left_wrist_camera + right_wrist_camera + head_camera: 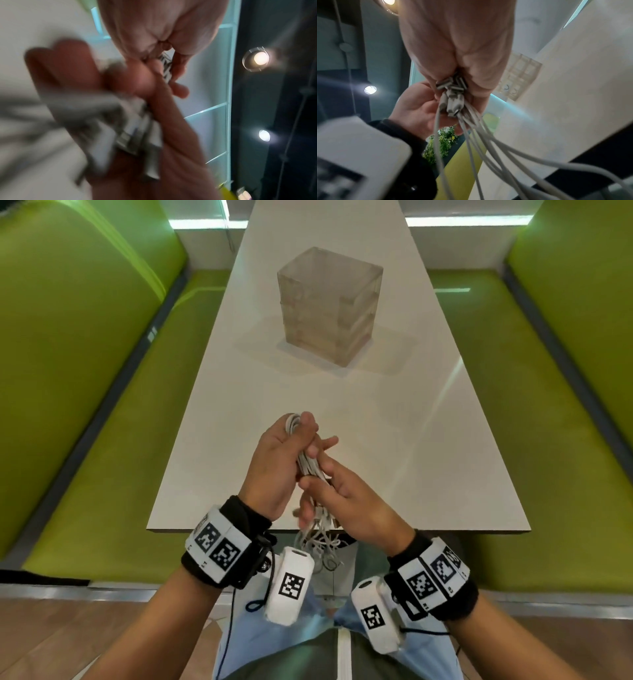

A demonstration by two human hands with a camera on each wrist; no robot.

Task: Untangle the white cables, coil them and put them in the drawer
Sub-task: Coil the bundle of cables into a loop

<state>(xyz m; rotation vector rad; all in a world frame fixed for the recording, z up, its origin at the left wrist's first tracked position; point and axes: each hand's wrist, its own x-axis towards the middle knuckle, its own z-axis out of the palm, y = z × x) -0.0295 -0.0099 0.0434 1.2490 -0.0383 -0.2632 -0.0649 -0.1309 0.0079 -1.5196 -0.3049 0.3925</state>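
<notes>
Above the near edge of the smooth white table (342, 405), the left hand (277, 463) curls round a looped bundle of thin white cables (308, 467). The right hand (356, 505) pinches the same bundle lower down, loose ends dangling below. A frosted, boxy drawer unit (329, 306) stands farther back.

No readable words, brands or numbers anywhere. Only black-and-white square code markers (224, 555), printed on white blocks strapped to both wrists: two side by side on the left wristband, two on the right wristband (434, 576), one each on the white camera housings (292, 585) hanging below. Patterns only, no lettering beside them. Same kind of marker seen blurred at lower left in right wrist view (335, 182), unreadable. Faint curved marks, possibly hooks or handles rather than digits, on drawer unit fronts (511, 89). Left wrist view too smeared to tell.
</notes>
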